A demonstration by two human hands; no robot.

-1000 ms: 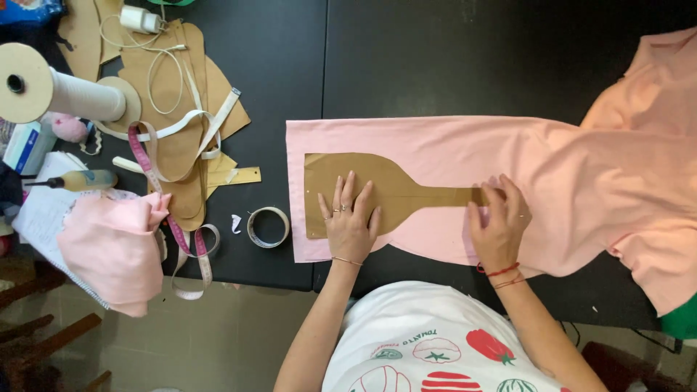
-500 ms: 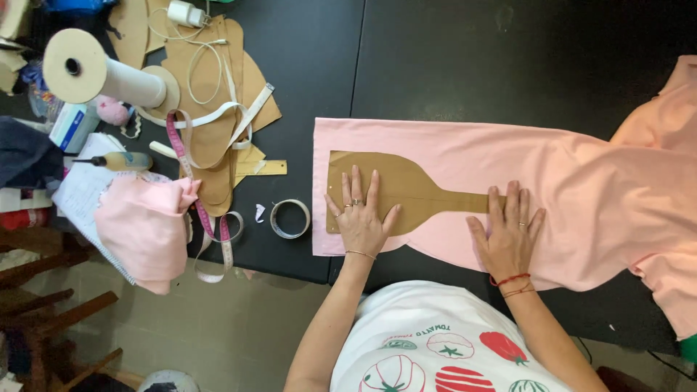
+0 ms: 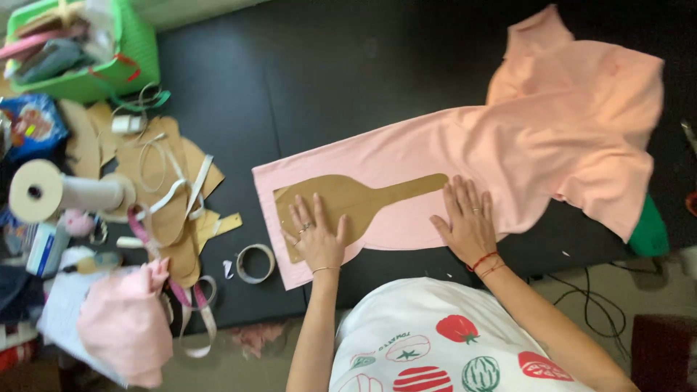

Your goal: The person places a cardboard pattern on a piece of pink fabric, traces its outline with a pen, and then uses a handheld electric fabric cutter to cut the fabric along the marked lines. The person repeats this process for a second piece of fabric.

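Observation:
A long piece of pink fabric (image 3: 508, 138) lies spread on the black table (image 3: 327, 80). A brown cardboard pattern (image 3: 363, 196), wide at the left and narrowing to a strip at the right, rests on the fabric's left end. My left hand (image 3: 316, 236) lies flat on the wide part of the pattern, fingers spread. My right hand (image 3: 467, 221) presses flat on the fabric just below the pattern's narrow end, with a red cord at the wrist. Neither hand holds anything.
A tape roll (image 3: 255, 263) lies left of the fabric. Brown paper patterns and white straps (image 3: 163, 189), a big thread cone (image 3: 54, 192) and a pink cloth bundle (image 3: 127, 319) crowd the left. A green basket (image 3: 94, 54) stands at the far left corner.
The view has shifted and tilted, so the fabric now runs up to the right. My right hand has slid from the pattern's narrow end onto the fabric below it. My left hand stays on the pattern.

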